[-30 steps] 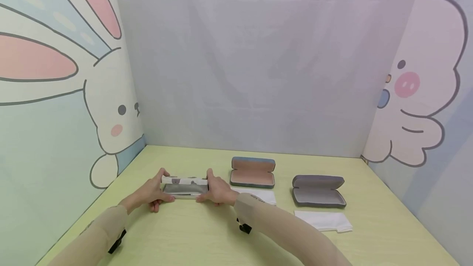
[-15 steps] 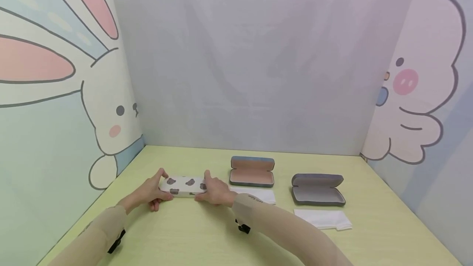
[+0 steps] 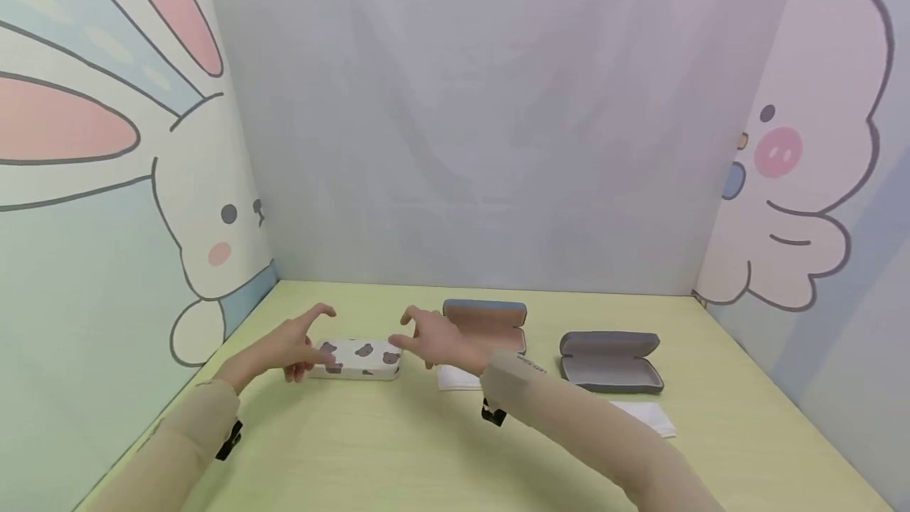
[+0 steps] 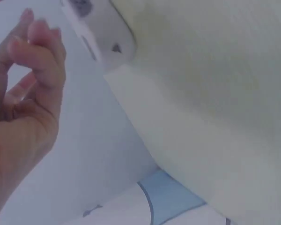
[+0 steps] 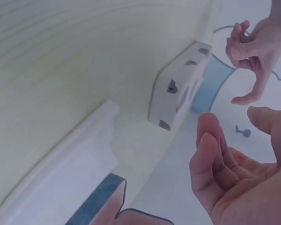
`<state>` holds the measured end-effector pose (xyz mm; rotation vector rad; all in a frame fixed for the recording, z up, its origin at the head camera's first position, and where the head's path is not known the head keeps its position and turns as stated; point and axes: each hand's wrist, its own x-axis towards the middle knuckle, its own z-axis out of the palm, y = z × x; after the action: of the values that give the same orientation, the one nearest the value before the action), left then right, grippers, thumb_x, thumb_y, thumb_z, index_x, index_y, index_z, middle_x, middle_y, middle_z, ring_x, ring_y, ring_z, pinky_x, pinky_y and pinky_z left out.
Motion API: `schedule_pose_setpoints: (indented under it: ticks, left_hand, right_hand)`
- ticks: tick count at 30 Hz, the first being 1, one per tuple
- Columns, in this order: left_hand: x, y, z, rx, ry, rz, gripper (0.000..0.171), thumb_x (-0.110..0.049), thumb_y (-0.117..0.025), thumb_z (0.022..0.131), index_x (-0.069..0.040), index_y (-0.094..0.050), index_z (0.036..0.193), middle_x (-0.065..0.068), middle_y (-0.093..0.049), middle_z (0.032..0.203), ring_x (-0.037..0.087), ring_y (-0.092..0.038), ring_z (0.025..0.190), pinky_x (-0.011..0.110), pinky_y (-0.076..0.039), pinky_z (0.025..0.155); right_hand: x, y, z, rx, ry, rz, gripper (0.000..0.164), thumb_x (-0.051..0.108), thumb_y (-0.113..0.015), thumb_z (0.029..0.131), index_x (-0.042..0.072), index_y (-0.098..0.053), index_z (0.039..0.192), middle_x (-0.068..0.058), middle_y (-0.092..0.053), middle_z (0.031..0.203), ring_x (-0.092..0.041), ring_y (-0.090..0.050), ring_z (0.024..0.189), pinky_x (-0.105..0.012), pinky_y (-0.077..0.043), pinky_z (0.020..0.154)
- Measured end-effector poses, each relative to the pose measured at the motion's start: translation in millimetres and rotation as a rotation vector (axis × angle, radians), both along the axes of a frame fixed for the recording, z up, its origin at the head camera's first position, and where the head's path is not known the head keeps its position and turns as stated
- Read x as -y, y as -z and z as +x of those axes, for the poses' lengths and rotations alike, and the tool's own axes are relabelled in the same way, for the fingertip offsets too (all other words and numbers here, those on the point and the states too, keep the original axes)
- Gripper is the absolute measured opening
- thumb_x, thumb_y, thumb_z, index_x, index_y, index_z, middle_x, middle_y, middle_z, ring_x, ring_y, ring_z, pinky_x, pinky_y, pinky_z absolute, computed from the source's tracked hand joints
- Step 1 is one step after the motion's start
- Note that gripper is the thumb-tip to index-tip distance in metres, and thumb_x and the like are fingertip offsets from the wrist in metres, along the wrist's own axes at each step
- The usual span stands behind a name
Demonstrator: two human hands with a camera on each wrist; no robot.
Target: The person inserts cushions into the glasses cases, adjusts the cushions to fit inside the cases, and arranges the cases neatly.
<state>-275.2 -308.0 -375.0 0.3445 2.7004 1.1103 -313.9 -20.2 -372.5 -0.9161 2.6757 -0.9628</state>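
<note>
1. I see the left hand [image 3: 287, 344] near the left end of the white case, its thumb and pointer finger spread apart.
2. The white case [image 3: 358, 359] with bear faces lies shut on the yellow table [image 3: 355, 449], between both hands.
3. My view shows the right hand [image 3: 434, 336] just past its right end, thumb and fingers spread too.
4. Next, I see a blue case [image 3: 486, 314], open, behind a white cloth [image 3: 458, 378].
5. Farthest right, a gray case [image 3: 613, 374] stands open.

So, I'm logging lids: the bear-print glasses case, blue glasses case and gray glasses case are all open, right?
Not quite: the bear-print glasses case is closed, as the head view shows. The blue glasses case and gray glasses case are open.
</note>
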Motion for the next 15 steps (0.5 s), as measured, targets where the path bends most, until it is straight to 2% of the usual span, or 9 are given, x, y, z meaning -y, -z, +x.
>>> schedule_pose_setpoints:
  ticks: [4,7,11,15]
  left_hand:
    - [-23.0,-9.8,-0.7,0.121,0.118,0.286,0.071,-0.022,-0.066,0.092,-0.022,-0.020,0.147,0.023,-0.068,0.081,0.016,-0.060,0.054,0.023,-0.048,0.045]
    - [-42.6,-7.8,0.7,0.256,0.150,0.459,0.068,-0.018,-0.058,0.097,-0.029,-0.017,0.150,0.021,-0.069,0.091,0.015,-0.066,0.063,0.018,-0.044,0.048]
    - [-67.6,1.7,4.7,0.415,0.176,0.608,0.067,-0.014,-0.052,0.100,-0.033,-0.012,0.151,0.014,-0.071,0.094,0.013,-0.070,0.070,0.015,-0.047,0.051]
    - [-89.4,12.4,6.6,0.525,0.189,0.707,0.067,-0.012,-0.048,0.101,-0.027,-0.009,0.152,0.013,-0.073,0.098,0.014,-0.073,0.078,0.015,-0.055,0.058]
  right_hand:
    - [-29.6,-12.5,-2.2,0.056,-0.018,-0.182,0.042,0.039,-0.056,0.097,0.015,-0.050,0.131,-0.017,-0.066,0.084,-0.045,-0.064,0.060,-0.038,-0.053,0.044]
    - [-54.9,-13.8,-4.1,0.107,-0.031,-0.273,0.041,0.035,-0.055,0.098,0.014,-0.048,0.133,-0.018,-0.068,0.085,-0.044,-0.062,0.055,-0.040,-0.053,0.043]
    - [-87.4,-6.0,-6.2,0.191,-0.015,-0.365,0.045,0.033,-0.056,0.098,0.011,-0.046,0.136,-0.020,-0.069,0.085,-0.039,-0.062,0.051,-0.039,-0.051,0.041]
    - [-114.5,6.8,-5.9,0.295,0.020,-0.448,0.049,0.030,-0.056,0.098,0.007,-0.043,0.139,-0.029,-0.067,0.091,-0.030,-0.062,0.048,-0.030,-0.049,0.040]
